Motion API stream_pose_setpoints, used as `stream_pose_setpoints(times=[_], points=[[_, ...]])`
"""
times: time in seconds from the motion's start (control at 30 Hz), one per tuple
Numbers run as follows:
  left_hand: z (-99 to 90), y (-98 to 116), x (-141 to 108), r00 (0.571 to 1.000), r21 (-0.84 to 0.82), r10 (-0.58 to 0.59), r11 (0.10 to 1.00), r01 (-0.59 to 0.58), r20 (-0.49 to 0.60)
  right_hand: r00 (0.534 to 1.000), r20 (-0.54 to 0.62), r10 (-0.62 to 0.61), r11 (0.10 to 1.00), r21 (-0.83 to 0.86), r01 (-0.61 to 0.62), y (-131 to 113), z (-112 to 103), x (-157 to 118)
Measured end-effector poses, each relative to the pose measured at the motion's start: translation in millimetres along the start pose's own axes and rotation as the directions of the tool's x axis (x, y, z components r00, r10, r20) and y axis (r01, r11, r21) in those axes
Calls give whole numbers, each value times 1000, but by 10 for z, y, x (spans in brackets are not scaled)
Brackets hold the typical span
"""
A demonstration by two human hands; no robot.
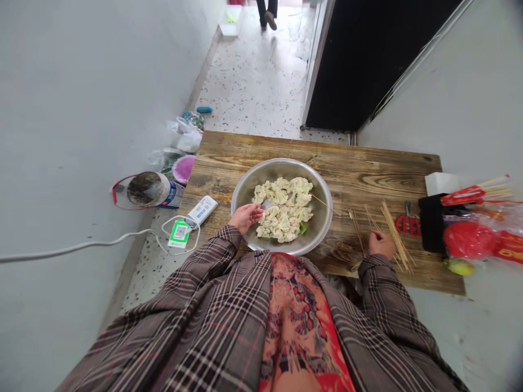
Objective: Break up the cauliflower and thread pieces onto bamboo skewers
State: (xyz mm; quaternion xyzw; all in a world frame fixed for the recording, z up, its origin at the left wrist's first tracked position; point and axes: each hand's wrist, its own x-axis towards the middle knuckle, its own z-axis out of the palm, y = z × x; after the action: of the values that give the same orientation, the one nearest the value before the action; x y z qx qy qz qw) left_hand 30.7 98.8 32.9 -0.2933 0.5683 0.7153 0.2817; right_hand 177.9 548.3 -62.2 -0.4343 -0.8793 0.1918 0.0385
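A wide steel bowl (322, 218) on the wooden table holds pale cauliflower florets (281, 220) and a small green leaf (303, 227). One thin skewer (324, 204) sticks out from the florets over the bowl's right rim. My left hand (245, 216) reaches over the left rim, fingers extended loosely beside the cauliflower; I cannot tell if they touch it. To the right, my right hand (381, 244) rests among loose bamboo skewers (395, 234), its fingers curled closed. A thin skewer runs up to these fingers, but whether they grip it is hidden.
Red-handled scissors (407, 223), a black box (432, 223) and red packets (474, 239) lie at the wooden table's (359, 158) right end. At left are a white device (202, 209), a cable and a bucket (153, 189). A person's legs (267, 13) show far ahead.
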Motion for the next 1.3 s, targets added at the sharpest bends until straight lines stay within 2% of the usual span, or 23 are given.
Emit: stream_pose_setpoints(times=[0.1, 0.2, 0.27, 0.33, 0.4, 0.47, 0.53, 0.57, 0.6, 0.67, 0.7, 0.73, 0.87, 0.97, 1.0, 1.03, 1.1, 1.13, 1.2, 1.3], points=[[8, 6, 9, 1000, 15, 21, 1000, -21, -17, 996, -91, -11, 991, 129, 23, -100, -109, 44], [34, -13, 40, 997, 86, 73, 994, -70, -32, 977, -209, -51, 962, 254, 104, -299, -262, 52], [73, -52, 68, 990, 187, 139, 973, -135, -12, 955, -282, -87, 935, 306, 176, -497, -378, 18], [136, -115, 93, 974, 358, 219, 907, -222, 51, 945, -294, -140, 878, 405, 256, -741, -484, -64], [222, -193, 104, 940, 588, 296, 735, -337, 168, 954, -238, -183, 798, 530, 285, -1011, -554, -198], [319, -272, 97, 883, 774, 341, 442, -452, 321, 966, -148, -211, 710, 657, 255, -1277, -577, -381], [408, -339, 81, 827, 845, 345, 146, -514, 443, 965, -38, -258, 626, 754, 197, -1512, -554, -594], [444, -367, 74, 811, 855, 336, 32, -517, 478, 962, 4, -275, 590, 791, 165, -1612, -531, -704], [473, -391, 70, 806, 859, 323, -50, -510, 497, 954, 58, -295, 561, 818, 124, -1699, -505, -812], [511, -436, 75, 816, 870, 303, -125, -478, 492, 930, 158, -331, 504, 863, 33, -1836, -454, -1013], [521, -459, 84, 824, 876, 299, -118, -468, 481, 914, 206, -349, 482, 876, -14, -1888, -433, -1100], [528, -483, 96, 831, 880, 302, -68, -471, 468, 899, 246, -362, 463, 884, -56, -1930, -417, -1175], [543, -566, 152, 844, 823, 326, 247, -511, 426, 850, 336, -406, 449, 883, -134, -2011, -406, -1343], [551, -549, 154, 850, 792, 325, 331, -512, 414, 845, 336, -416, 441, 887, -136, -1996, -425, -1350], [550, -517, 141, 865, 768, 319, 408, -494, 387, 847, 334, -414, 441, 888, -135, -1983, -433, -1339], [545, -472, 120, 889, 714, 298, 530, -457, 347, 850, 332, -410, 444, 886, -132, -1970, -443, -1326], [527, -348, 60, 946, 483, 194, 822, -300, 258, 859, 322, -399, 458, 881, -117, -1955, -470, -1300], [515, -275, 25, 963, 337, 126, 919, -204, 239, 865, 310, -394, 465, 879, -103, -1956, -490, -1290], [489, -129, -49, 971, 151, 56, 984, -93, 234, 877, 270, -398, 474, 879, -56, -1979, -547, -1282], [466, 47, -152, 967, 7, 69, 997, -73, 247, 861, 217, -461, 483, 875, 38, -2051, -651, -1300]])
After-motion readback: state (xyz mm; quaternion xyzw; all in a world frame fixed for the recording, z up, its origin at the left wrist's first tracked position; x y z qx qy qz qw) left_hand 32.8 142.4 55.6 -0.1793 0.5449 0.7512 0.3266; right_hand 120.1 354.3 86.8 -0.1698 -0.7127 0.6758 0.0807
